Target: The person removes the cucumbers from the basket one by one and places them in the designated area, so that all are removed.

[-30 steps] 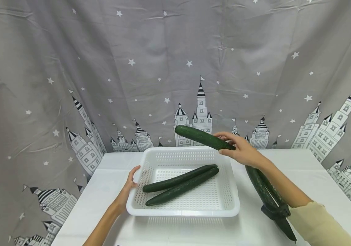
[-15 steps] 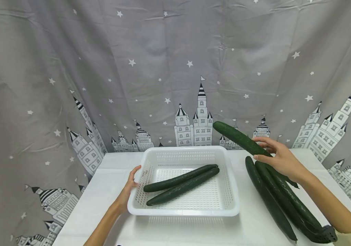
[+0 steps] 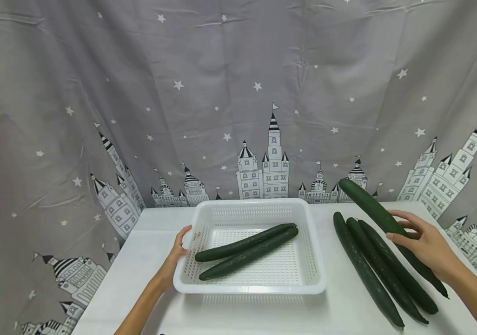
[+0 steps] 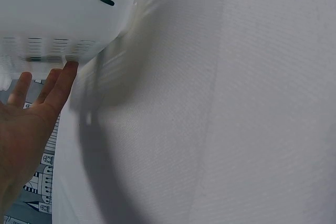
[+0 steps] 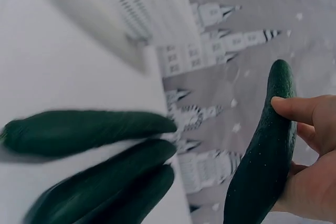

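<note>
A dark green cucumber [image 3: 372, 209] is in my right hand [image 3: 428, 244], thumb and fingers round its middle. It slants with its far end raised to the left, as the right wrist view also shows of the held cucumber [image 5: 262, 156]. Left of it, three more cucumbers lie side by side on the table, the leftmost cucumber [image 3: 364, 267] a little apart. My left hand [image 3: 175, 256] rests against the left side of a white slatted basket [image 3: 248, 290]. In the left wrist view its fingers [image 4: 62, 88] reach straight to the basket wall. Inside lie two cucumbers [image 3: 247, 256], nearly parallel.
A white cloth covers the table [image 3: 138, 251]. Behind it hangs a grey curtain [image 3: 205, 56] printed with castles and stars, close to the table's back edge. The basket stands mid-table, with a strip of cloth between it and the loose cucumbers.
My right hand has carried its cucumber rightward from above the basket's back right corner to beside the loose cucumbers, uncovering them. The left hand and the basket have stayed in place.
</note>
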The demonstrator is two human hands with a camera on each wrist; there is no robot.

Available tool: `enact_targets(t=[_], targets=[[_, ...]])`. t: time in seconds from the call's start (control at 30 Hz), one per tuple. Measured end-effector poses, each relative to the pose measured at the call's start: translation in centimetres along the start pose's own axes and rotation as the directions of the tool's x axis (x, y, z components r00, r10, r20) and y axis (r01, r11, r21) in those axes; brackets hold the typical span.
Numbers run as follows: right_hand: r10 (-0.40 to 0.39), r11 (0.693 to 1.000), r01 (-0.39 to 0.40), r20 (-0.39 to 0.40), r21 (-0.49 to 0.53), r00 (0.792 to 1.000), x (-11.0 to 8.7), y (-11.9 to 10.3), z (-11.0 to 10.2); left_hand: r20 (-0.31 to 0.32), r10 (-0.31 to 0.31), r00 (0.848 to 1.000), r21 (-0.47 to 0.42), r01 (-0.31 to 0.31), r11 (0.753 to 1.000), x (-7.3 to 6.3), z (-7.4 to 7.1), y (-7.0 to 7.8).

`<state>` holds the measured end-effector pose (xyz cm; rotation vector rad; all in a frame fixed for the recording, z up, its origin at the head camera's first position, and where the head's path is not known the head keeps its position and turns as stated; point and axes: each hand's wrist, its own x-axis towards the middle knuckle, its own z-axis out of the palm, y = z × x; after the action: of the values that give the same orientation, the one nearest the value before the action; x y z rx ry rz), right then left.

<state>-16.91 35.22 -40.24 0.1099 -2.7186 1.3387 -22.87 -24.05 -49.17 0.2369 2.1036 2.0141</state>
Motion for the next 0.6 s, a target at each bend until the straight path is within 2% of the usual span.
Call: enact_targets(t=[0.27, 0.6], targets=[[0.153, 0.988, -0.153, -0.004, -0.011, 0.988, -1.3, 4.3, -0.5, -0.003, -0.006, 1.000, -0.005, 0.006, 1.000, -0.1, 0.1, 0.2], [0.275, 0.961, -0.273, 0.039, -0.038, 0.961, -1.3, 9.0, -0.9, -0.003, -0.015, 1.000, -0.001, 0.015, 1.000, -0.1, 0.1, 0.1]])
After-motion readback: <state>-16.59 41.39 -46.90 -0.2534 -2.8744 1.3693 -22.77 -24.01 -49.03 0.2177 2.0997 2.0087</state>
